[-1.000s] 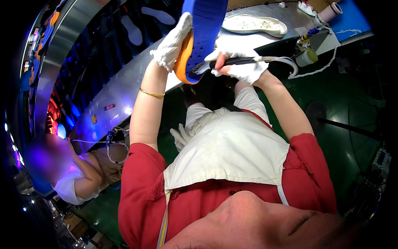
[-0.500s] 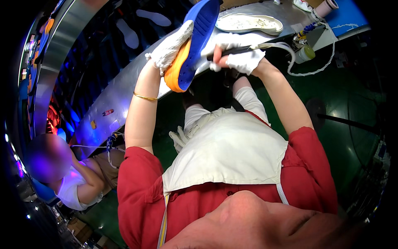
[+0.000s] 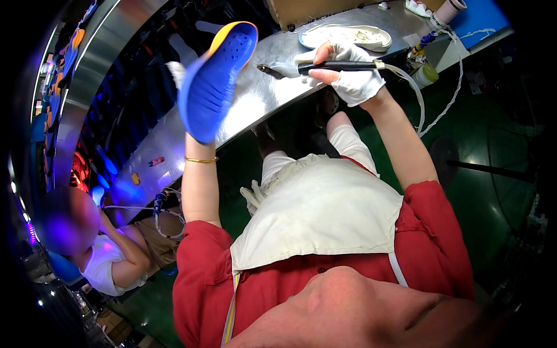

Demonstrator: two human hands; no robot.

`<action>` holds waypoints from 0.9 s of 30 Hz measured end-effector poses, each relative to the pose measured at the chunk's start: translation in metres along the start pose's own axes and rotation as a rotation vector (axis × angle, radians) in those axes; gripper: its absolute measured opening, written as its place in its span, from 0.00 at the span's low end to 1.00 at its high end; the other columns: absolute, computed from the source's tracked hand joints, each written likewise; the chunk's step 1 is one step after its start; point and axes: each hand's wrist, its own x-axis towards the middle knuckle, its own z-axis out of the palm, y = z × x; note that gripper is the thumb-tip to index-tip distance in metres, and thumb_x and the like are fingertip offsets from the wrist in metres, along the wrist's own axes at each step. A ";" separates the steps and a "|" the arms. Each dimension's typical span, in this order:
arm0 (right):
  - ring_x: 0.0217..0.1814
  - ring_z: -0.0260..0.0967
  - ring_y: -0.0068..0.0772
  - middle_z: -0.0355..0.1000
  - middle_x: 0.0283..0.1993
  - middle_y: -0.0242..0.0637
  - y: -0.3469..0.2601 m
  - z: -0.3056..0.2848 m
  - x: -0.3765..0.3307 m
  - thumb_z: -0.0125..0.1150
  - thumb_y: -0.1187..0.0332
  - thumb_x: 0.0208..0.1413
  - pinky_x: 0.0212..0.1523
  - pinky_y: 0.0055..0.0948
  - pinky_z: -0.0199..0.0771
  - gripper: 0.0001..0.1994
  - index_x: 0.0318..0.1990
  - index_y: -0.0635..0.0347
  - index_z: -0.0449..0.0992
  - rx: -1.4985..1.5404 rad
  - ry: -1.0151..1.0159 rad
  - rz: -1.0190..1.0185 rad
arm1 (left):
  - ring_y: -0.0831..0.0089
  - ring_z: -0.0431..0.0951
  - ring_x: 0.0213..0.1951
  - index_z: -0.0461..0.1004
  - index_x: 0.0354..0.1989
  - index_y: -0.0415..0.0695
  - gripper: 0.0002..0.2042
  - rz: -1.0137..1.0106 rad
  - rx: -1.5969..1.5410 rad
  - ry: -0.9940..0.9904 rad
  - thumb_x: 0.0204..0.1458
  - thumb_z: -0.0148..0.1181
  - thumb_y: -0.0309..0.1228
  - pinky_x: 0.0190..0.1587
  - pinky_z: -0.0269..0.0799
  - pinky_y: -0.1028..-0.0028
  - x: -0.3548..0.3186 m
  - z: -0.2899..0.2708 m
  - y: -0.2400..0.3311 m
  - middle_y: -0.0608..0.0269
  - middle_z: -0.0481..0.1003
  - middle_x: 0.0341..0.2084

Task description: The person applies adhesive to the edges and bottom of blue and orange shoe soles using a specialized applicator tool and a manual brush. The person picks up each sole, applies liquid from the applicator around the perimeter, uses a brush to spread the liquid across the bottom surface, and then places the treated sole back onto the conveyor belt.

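My left hand [image 3: 176, 73], in a white glove, grips a blue shoe sole [image 3: 212, 87] with an orange edge. The sole hides most of that hand; only a bit of glove shows at its left side. Its hollow blue inner face is turned up, the orange-rimmed end pointing away from me. To the right, apart from the sole, my right hand [image 3: 357, 84] is closed round the black handle of a brush [image 3: 333, 66]. Bare thumb and finger show past its white glove. The brush's dark tip points left over the metal bench, and a pale tube leaves the handle.
A white shoe sole [image 3: 348, 36] lies on the metal bench [image 3: 261, 95] beyond my right hand. A cardboard box [image 3: 313, 10] stands behind it. A small yellowish-lidded jar [image 3: 427, 74] is at the right. A conveyor carrying soles runs along the left, where another person [image 3: 119, 255] sits.
The blue sole has swung round to the left, its orange end now away from me and its hollow face up. My right hand with the brush has drawn away from it.
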 end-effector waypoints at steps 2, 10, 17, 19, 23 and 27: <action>0.32 0.72 0.24 0.73 0.29 0.37 0.001 0.010 -0.006 0.65 0.72 0.46 0.37 0.21 0.70 0.10 0.35 0.61 0.70 -0.029 0.066 0.001 | 0.57 0.76 0.42 0.63 0.53 0.33 0.38 0.019 -0.083 0.320 0.53 0.38 0.61 0.45 0.75 0.64 -0.006 0.009 -0.030 0.46 0.72 0.44; 0.31 0.70 0.21 0.72 0.30 0.34 0.025 0.020 -0.008 0.63 0.73 0.47 0.35 0.19 0.71 0.09 0.35 0.61 0.69 -0.012 0.207 -0.178 | 0.52 0.64 0.56 0.57 0.59 0.38 0.33 0.070 -0.195 0.233 0.50 0.53 0.50 0.61 0.55 0.54 -0.009 0.049 -0.126 0.46 0.65 0.53; 0.27 0.68 0.17 0.71 0.27 0.33 0.015 0.047 -0.027 0.60 0.77 0.46 0.30 0.18 0.70 0.07 0.33 0.62 0.70 -0.012 0.044 -0.166 | 0.66 0.71 0.48 0.64 0.53 0.46 0.29 0.177 -0.185 0.361 0.51 0.48 0.56 0.52 0.69 0.65 -0.005 0.037 -0.140 0.58 0.69 0.47; 0.27 0.68 0.19 0.70 0.26 0.32 0.006 0.044 -0.029 0.60 0.75 0.45 0.29 0.19 0.69 0.07 0.33 0.62 0.71 0.139 0.108 -0.031 | 0.65 0.71 0.48 0.62 0.54 0.46 0.31 0.244 -0.369 0.232 0.51 0.46 0.58 0.52 0.69 0.65 -0.006 0.025 -0.136 0.57 0.68 0.48; 0.26 0.67 0.29 0.68 0.25 0.35 0.026 0.050 -0.027 0.61 0.76 0.41 0.31 0.24 0.69 0.08 0.32 0.61 0.71 -0.269 0.131 -0.335 | 0.65 0.71 0.46 0.62 0.55 0.45 0.32 0.247 0.042 0.407 0.51 0.44 0.60 0.51 0.69 0.66 -0.001 0.028 -0.132 0.58 0.69 0.48; 0.27 0.68 0.28 0.70 0.29 0.37 0.008 0.050 -0.037 0.61 0.77 0.40 0.30 0.24 0.69 0.10 0.33 0.60 0.71 -0.139 -0.022 -0.069 | 0.65 0.71 0.47 0.62 0.56 0.46 0.32 0.306 -0.049 0.431 0.51 0.44 0.60 0.51 0.68 0.65 0.003 0.033 -0.122 0.60 0.69 0.48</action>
